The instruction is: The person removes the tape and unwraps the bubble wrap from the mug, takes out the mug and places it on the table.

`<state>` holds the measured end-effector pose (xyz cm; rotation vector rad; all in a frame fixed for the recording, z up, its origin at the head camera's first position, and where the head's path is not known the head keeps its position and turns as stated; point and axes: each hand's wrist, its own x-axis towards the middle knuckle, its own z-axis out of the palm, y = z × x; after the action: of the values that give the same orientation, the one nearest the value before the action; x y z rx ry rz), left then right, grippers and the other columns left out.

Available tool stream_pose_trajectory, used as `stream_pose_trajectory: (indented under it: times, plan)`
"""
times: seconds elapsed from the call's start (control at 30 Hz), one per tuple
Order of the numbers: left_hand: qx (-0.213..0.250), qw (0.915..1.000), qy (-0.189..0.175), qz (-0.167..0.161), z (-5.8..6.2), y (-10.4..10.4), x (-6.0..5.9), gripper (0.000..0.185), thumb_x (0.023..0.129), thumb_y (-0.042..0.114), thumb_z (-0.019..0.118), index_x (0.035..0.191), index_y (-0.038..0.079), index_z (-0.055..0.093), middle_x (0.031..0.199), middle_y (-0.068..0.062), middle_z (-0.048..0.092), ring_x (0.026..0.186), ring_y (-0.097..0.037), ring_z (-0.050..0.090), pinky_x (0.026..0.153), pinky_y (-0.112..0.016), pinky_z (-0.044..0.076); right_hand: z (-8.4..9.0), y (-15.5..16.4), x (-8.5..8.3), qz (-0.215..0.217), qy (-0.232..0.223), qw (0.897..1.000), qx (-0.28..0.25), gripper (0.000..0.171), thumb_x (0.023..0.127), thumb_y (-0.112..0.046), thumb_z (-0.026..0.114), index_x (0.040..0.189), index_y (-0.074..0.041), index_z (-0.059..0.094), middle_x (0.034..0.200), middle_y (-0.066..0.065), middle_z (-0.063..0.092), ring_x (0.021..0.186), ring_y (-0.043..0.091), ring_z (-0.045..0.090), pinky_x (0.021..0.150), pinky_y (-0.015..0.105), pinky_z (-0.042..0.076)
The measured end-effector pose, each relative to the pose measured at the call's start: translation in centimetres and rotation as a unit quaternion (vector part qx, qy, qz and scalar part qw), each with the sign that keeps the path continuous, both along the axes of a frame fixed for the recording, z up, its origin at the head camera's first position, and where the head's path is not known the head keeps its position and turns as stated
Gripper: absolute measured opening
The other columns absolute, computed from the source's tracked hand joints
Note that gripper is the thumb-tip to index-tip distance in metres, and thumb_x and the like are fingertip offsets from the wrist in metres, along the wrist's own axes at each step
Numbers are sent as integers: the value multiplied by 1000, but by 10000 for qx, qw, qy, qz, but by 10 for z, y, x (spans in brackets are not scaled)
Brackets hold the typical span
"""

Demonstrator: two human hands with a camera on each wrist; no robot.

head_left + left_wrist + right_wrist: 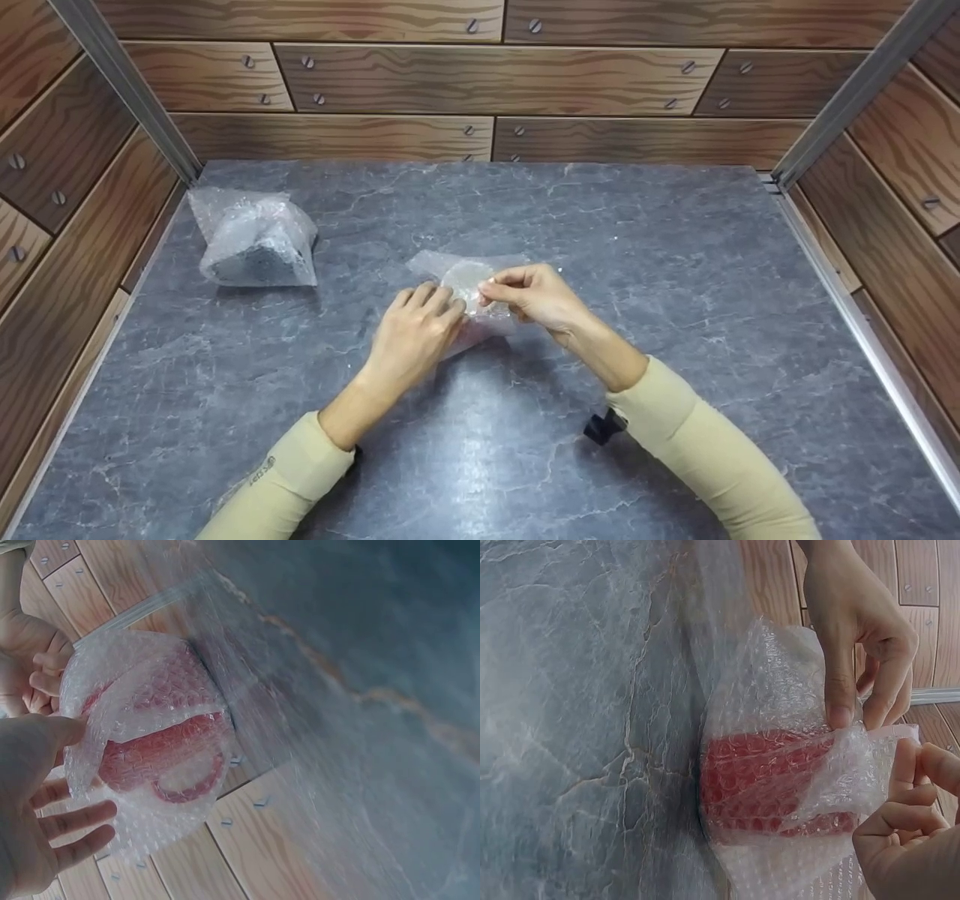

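Note:
At the middle of the grey table, both hands work on a red mug-like thing with a handle (161, 746), wrapped in clear bubble wrap (466, 279). My left hand (439, 304) holds the bundle, thumb on top and fingers beneath; the same hand (847, 701) enters from above in the right wrist view. My right hand (491, 289) pinches a loose flap of the wrap (855, 772) and holds it over the red thing (769, 791). More wrap lies flat on the table under the bundle.
A second bubble-wrapped bundle (255, 240) with something dark inside sits at the far left of the marble-patterned table (675, 300). Wood-patterned walls (495, 79) close in the back and both sides. A black strap (604, 426) shows under my right forearm.

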<state>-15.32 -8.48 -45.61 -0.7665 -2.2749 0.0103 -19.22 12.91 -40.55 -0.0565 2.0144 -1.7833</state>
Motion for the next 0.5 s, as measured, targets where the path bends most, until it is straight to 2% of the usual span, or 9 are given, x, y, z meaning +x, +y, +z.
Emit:
stream_pose_trajectory:
  times: [0.5]
  plan:
    - [-71, 9998, 173, -7, -1, -1, -1, 17, 95, 34, 77, 95, 17, 74, 100, 0, 75, 101, -22, 72, 83, -34, 61, 2, 4, -8, -175, 261, 9995, 55, 7, 97, -15, 76, 91, -17, 80, 76, -9, 77, 49, 1, 37, 46, 16, 28]
